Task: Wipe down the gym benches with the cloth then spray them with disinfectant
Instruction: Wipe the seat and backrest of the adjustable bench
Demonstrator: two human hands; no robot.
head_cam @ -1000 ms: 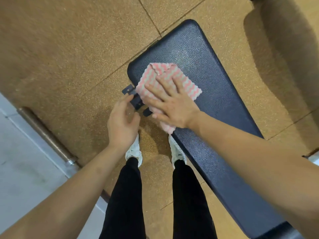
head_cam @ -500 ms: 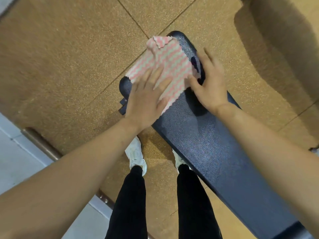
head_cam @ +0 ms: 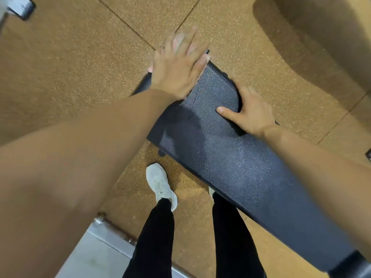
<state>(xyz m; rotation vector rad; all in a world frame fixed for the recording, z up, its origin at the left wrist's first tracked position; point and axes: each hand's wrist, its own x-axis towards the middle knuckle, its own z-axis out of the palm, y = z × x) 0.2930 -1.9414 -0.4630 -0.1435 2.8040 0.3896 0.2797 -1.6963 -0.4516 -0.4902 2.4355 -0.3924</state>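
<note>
**Wiping the end of the gym bench**

Your left hand (head_cam: 176,71) lay flat, fingers straight & spread, pressing the cloth (head_cam: 177,41) onto the end of the gym bench (head_cam: 220,157). Only pink scraps showed between & beside the fingers; the rest was hidden under the palm. Your right hand (head_cam: 249,113) sat near, to the R of the left & closer to your body. Its thumb was on top of the pad & its fingers curled over the far edge, clamped on the bench. The hands were apart, not touching.

This looked like the wipe step; no spray bottle was in view. Doing it well called for even palm weight & overlapping strokes from that end back past the right hand. That hand needed to shift too, so the patch under it got wiped, plus the rounded corners & sides.

The pad looked like dark pebbled vinyl, slightly glossy, w/ fine cracks near the left wrist. That grain prob. traps grime, so firm pressure suited it. The cloth seemed thin & soft, likely to bunch if rushed.
</note>
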